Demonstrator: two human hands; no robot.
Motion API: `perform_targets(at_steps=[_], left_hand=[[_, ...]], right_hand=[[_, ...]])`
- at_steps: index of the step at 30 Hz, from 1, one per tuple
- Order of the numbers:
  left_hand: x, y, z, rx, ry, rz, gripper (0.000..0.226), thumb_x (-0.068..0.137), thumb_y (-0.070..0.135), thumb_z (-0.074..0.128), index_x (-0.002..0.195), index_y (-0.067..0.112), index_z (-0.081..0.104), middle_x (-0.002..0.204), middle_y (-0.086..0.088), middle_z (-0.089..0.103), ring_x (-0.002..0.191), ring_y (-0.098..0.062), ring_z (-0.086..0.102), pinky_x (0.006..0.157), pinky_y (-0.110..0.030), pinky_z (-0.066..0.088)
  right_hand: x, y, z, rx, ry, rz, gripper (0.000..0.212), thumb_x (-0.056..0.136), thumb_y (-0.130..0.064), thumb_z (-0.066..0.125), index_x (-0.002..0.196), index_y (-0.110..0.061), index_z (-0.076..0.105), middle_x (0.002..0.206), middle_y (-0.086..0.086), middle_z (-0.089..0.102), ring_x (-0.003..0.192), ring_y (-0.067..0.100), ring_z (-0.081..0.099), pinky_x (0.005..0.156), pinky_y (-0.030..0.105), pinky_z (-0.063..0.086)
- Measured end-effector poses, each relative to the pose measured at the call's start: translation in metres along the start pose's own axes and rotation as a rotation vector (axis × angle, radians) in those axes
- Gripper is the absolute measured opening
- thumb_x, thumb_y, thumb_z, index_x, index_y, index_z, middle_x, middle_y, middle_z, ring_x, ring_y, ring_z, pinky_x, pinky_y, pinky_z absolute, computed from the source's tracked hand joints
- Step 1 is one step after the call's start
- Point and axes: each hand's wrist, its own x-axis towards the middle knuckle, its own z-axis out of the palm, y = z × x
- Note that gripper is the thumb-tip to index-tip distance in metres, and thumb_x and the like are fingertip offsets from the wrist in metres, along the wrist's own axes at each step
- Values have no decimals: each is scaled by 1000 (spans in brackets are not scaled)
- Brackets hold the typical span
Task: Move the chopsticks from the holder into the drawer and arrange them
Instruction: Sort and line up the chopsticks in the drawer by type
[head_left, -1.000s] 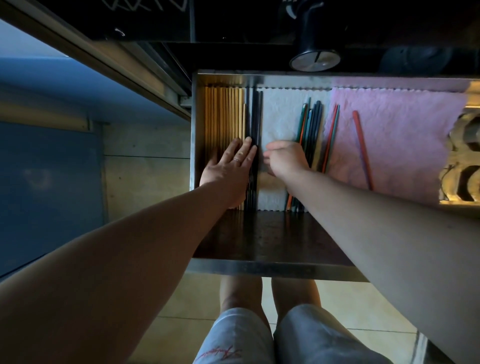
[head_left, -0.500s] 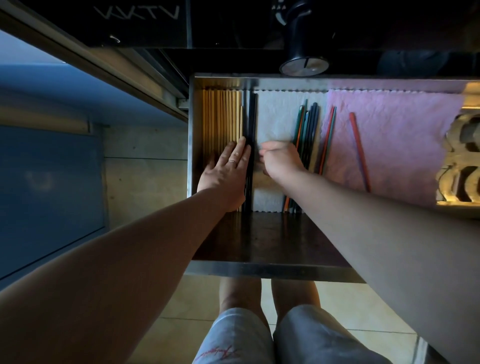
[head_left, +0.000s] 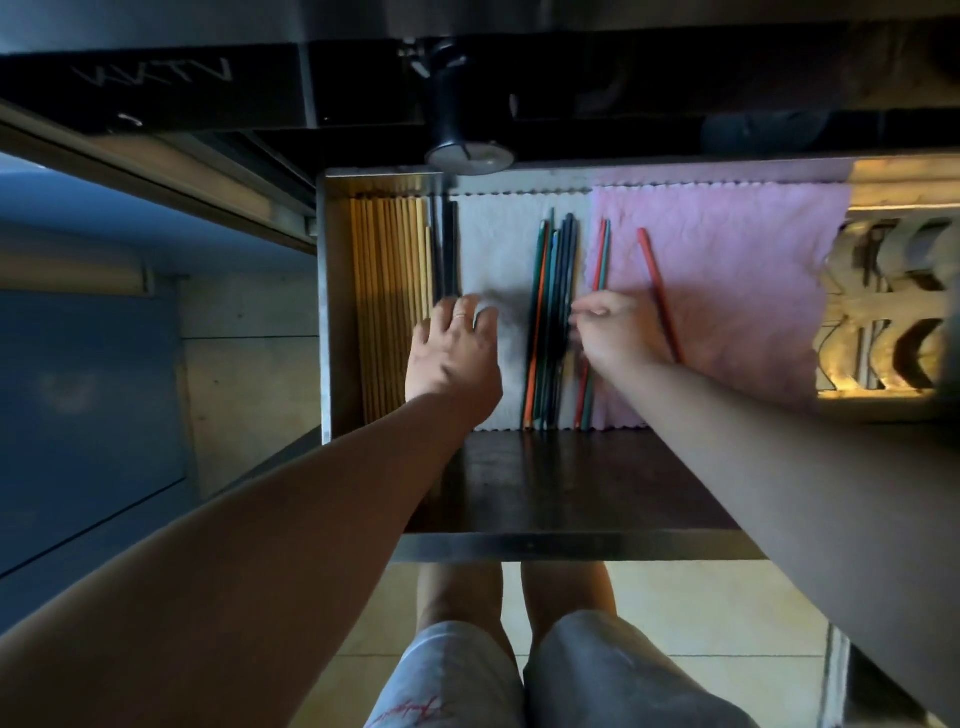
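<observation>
Since every stick in view already lies in the drawer (head_left: 332, 312), what remains reads as sorting, not transfer. Layout, left to right:
- bamboo chopsticks (head_left: 389, 291), packed against the left wall
- black chopsticks (head_left: 448, 249), touching them
- a bare strip of white cloth (head_left: 498, 234)
- coloured chopsticks (head_left: 553, 291), in a loose bunch
- a red-and-green pair (head_left: 600, 260), on the seam with the pink cloth (head_left: 727, 270)
- one red chopstick (head_left: 652, 270), alone on the pink and tilted off the rest

Handling, my read: light, stiff, thin, smooth finish. They likely roll and slide on each other, less so on cloth. Not fragile. To pull one out of the bunch, pinch near mid-length so it lifts level. To square a group, flat fingers along the side plus a push on the near ends should beat gripping.

Left hand (head_left: 454, 358): fingers loosely bent, tips down at the near part of the black chopsticks and on the white cloth beside them. It grips nothing I can see; looks like a pressing or nudging contact. Blurred.

Right hand (head_left: 621, 332): fingertips (head_left: 579, 314) drawn together, pointing at the right edge of the coloured bunch, wrist over the red-and-green pair. Blur hides whether a stick is pinched, so cannot tell. The hand's right edge is just beside the red chopstick; touching or not is unclear.
</observation>
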Motion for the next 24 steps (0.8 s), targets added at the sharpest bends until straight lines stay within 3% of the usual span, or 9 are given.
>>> perform_targets(at_steps=[3, 6, 11, 15, 18, 21, 24], left_hand=[[12, 27, -3, -290, -78, -99, 33, 93, 20, 52, 126, 14, 52, 122, -7, 55, 114, -30, 52, 92, -43, 46], [29, 49, 0, -534, -96, -268, 27, 92, 23, 57, 117, 10, 56, 108, -10, 63, 99, -31, 60, 77, -37, 49], [48, 62, 11, -578, -59, -457, 26, 93, 19, 61, 115, 5, 57, 105, -13, 64, 100, -32, 62, 69, -32, 42], [52, 60, 13, -548, -113, -476, 19, 93, 18, 60, 102, 1, 65, 82, -8, 59, 73, -25, 56, 51, -28, 38], [50, 59, 8, -587, -107, -511, 14, 88, 13, 55, 94, 3, 63, 75, -7, 55, 64, -24, 55, 41, -23, 30], [43, 58, 3, -692, -46, -557, 15, 87, 12, 49, 99, 9, 58, 77, -3, 54, 63, -18, 52, 43, -24, 31], [35, 57, 1, -817, -21, -583, 13, 94, 21, 48, 103, 13, 54, 84, -1, 56, 64, -14, 50, 47, -25, 34]], right_hand=[[1, 9, -23, -132, 56, -38, 28, 82, -12, 55, 103, -14, 73, 106, 6, 73, 102, 20, 65, 91, 24, 48], [3, 17, -33, -139, 84, -32, 27, 82, -9, 55, 104, -10, 72, 105, 10, 73, 103, 23, 65, 83, 18, 41], [7, 25, -45, -186, 72, -60, 26, 85, -13, 56, 108, -12, 69, 109, 6, 70, 105, 21, 62, 82, 19, 39], [12, 29, -48, -168, 70, -77, 20, 86, -16, 57, 103, -15, 69, 106, 5, 70, 102, 22, 62, 85, 26, 46], [16, 28, -48, -174, 55, -133, 14, 87, -14, 61, 98, -11, 68, 95, 4, 68, 94, 21, 62, 77, 23, 43], [19, 26, -46, -232, 45, -150, 14, 88, -14, 62, 99, -9, 69, 86, -2, 60, 84, 15, 56, 72, 21, 39], [26, 24, -40, -281, 34, -123, 13, 87, -20, 65, 90, -8, 68, 83, 5, 67, 78, 21, 61, 70, 27, 48]])
